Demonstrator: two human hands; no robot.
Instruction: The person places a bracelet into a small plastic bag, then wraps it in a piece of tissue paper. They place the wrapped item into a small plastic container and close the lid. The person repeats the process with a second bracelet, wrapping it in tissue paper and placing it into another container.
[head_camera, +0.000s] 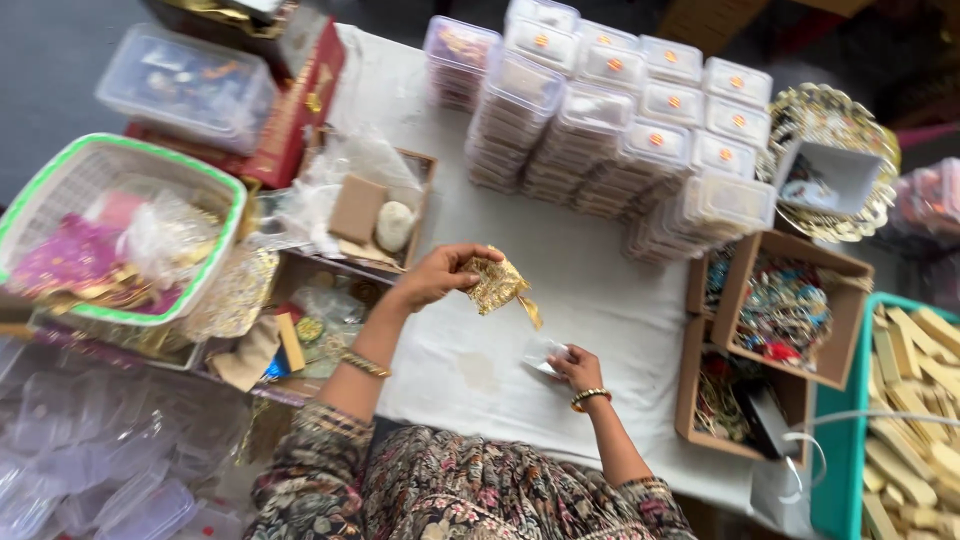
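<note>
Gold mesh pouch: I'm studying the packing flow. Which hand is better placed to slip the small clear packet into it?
Probably the right hand: it already pinches the small clear packet, just below the gold mesh pouch, which the left hand holds up.

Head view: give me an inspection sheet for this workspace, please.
Surface: white cloth-covered table, slightly marked.
Job's things: small gold mesh pouch; small clear plastic packet.
Clutter: stacks of clear lidded plastic boxes; brown cardboard boxes of jewellery; green-rimmed white basket; teal crate of gold bars.
Hands: left hand pinches the pouch; right hand holds the packet.
Cables: nothing seen.
Surroundings: dark floor.
</note>
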